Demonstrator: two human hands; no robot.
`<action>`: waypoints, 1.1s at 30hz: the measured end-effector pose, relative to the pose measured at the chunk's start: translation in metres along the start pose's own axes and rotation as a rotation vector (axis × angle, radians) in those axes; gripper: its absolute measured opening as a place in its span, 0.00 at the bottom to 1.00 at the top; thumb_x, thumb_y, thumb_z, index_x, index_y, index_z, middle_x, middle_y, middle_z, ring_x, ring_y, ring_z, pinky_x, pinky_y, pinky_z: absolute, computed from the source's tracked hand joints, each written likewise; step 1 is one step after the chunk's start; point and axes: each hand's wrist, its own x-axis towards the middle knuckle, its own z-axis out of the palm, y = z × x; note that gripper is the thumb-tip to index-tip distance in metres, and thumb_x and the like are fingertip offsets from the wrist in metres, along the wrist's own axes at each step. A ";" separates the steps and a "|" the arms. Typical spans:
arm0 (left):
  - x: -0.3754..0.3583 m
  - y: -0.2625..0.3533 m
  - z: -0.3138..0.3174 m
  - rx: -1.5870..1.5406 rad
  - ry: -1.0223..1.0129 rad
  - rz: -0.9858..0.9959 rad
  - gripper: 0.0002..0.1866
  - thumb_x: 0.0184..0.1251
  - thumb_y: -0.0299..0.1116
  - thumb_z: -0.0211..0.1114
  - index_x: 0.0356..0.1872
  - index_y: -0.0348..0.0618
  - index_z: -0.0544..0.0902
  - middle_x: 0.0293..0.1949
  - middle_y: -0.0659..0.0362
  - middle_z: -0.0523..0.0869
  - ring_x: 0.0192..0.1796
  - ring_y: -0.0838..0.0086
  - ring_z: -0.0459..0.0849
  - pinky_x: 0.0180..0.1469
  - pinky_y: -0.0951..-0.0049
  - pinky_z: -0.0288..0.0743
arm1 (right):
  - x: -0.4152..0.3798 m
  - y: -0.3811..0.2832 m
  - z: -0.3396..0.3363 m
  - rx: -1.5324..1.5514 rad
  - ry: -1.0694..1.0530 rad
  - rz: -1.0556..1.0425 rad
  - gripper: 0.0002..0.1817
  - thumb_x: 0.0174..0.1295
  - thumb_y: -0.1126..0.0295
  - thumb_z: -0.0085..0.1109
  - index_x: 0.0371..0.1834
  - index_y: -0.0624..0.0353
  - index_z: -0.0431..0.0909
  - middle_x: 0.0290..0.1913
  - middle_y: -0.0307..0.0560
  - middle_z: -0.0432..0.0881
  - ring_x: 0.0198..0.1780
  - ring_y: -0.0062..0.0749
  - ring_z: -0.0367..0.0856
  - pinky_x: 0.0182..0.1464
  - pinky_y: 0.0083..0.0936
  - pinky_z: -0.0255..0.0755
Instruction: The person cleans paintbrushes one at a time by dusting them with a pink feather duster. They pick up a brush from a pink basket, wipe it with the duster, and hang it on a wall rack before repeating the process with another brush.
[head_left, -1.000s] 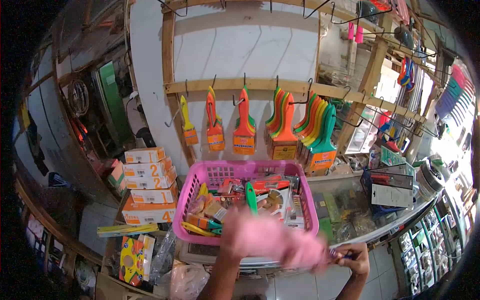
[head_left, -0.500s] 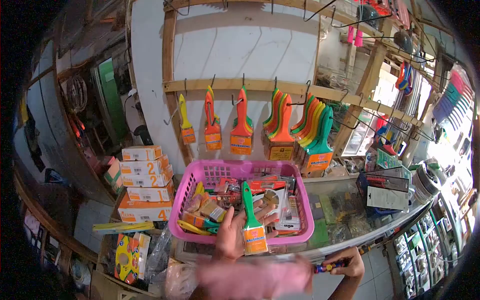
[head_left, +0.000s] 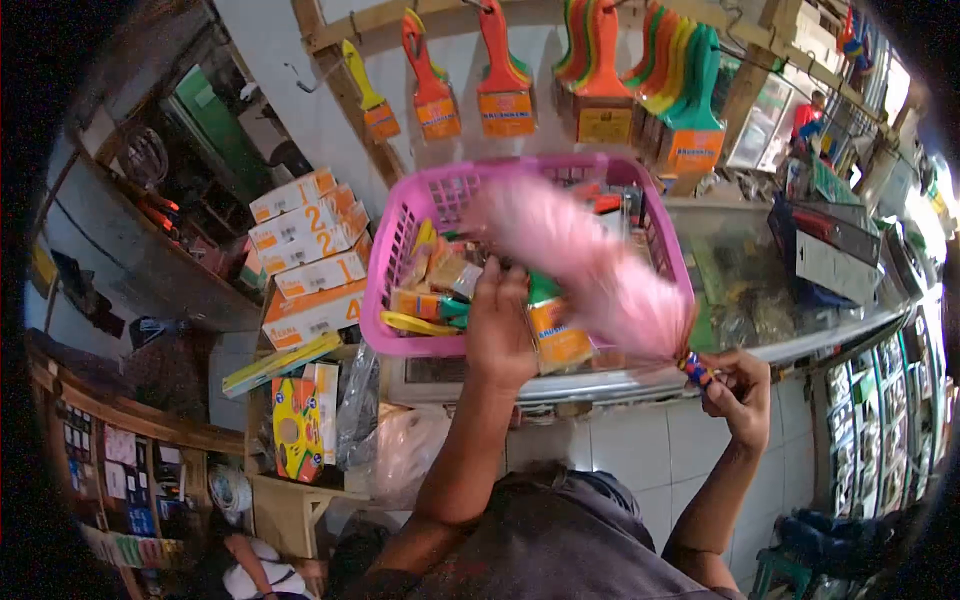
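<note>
My left hand (head_left: pixel 500 325) is at the front of the pink basket, its fingers closed round a paintbrush (head_left: pixel 562 335) with a green handle and an orange label. The brush is upright, leaning slightly. Most of its handle is hidden behind the hand and the duster. A pink feather duster (head_left: pixel 640 295) is in my right hand (head_left: pixel 738 392), which grips its short colourful handle. The duster's fluffy head is smeared by motion and passes across the basket, close to the brush.
The pink basket (head_left: pixel 378 290) holds more brushes and packaged tools on a glass counter (head_left: pixel 735 225). Paintbrushes (head_left: pixel 507 100) hang from hooks behind it. Stacked orange-and-white boxes (head_left: pixel 318 270) stand left. Packaged goods (head_left: pixel 835 265) lie on the counter at right.
The view has tilted down, showing my torso. My left hand has turned with the paintbrush still in it. The duster has swung from below the brush up and across the basket.
</note>
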 end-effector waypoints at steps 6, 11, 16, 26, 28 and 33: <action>0.011 -0.043 0.004 1.395 0.091 -0.094 0.30 0.78 0.46 0.41 0.75 0.41 0.61 0.77 0.47 0.58 0.78 0.51 0.57 0.74 0.35 0.52 | -0.009 -0.007 -0.002 0.122 0.037 -0.078 0.15 0.46 0.73 0.73 0.36 0.73 0.86 0.26 0.48 0.85 0.22 0.20 0.76 0.24 0.18 0.67; 0.010 -0.042 0.000 1.416 0.062 -0.040 0.31 0.78 0.49 0.46 0.74 0.40 0.61 0.76 0.46 0.60 0.77 0.49 0.59 0.72 0.39 0.59 | -0.001 0.002 -0.026 -0.127 -0.253 -0.315 0.17 0.48 0.70 0.74 0.34 0.75 0.82 0.25 0.50 0.85 0.19 0.19 0.74 0.20 0.16 0.63; 0.009 -0.041 -0.003 1.765 0.056 0.192 0.33 0.78 0.53 0.41 0.75 0.42 0.59 0.75 0.45 0.61 0.76 0.49 0.59 0.71 0.36 0.60 | -0.012 -0.014 -0.004 0.011 0.097 -0.022 0.16 0.47 0.70 0.74 0.34 0.72 0.82 0.24 0.47 0.83 0.20 0.18 0.74 0.22 0.17 0.65; 0.005 -0.049 0.003 1.683 0.289 0.348 0.34 0.78 0.55 0.40 0.77 0.45 0.57 0.78 0.48 0.56 0.78 0.48 0.56 0.74 0.38 0.54 | -0.017 -0.008 0.002 -0.077 0.221 -0.045 0.21 0.46 0.64 0.78 0.30 0.73 0.83 0.25 0.56 0.85 0.24 0.35 0.84 0.29 0.27 0.78; 0.010 -0.041 0.002 1.467 0.097 0.047 0.35 0.78 0.57 0.39 0.75 0.42 0.58 0.76 0.45 0.59 0.76 0.47 0.58 0.72 0.35 0.57 | -0.018 -0.003 0.001 -0.063 0.073 -0.152 0.20 0.49 0.63 0.77 0.31 0.73 0.83 0.26 0.56 0.84 0.23 0.31 0.82 0.26 0.23 0.75; 0.010 -0.041 0.006 1.349 0.149 0.034 0.32 0.79 0.51 0.43 0.75 0.41 0.59 0.75 0.44 0.60 0.75 0.48 0.61 0.70 0.33 0.58 | -0.018 0.007 0.000 0.095 0.198 -0.176 0.20 0.44 0.66 0.80 0.30 0.73 0.84 0.26 0.61 0.85 0.25 0.39 0.86 0.31 0.29 0.80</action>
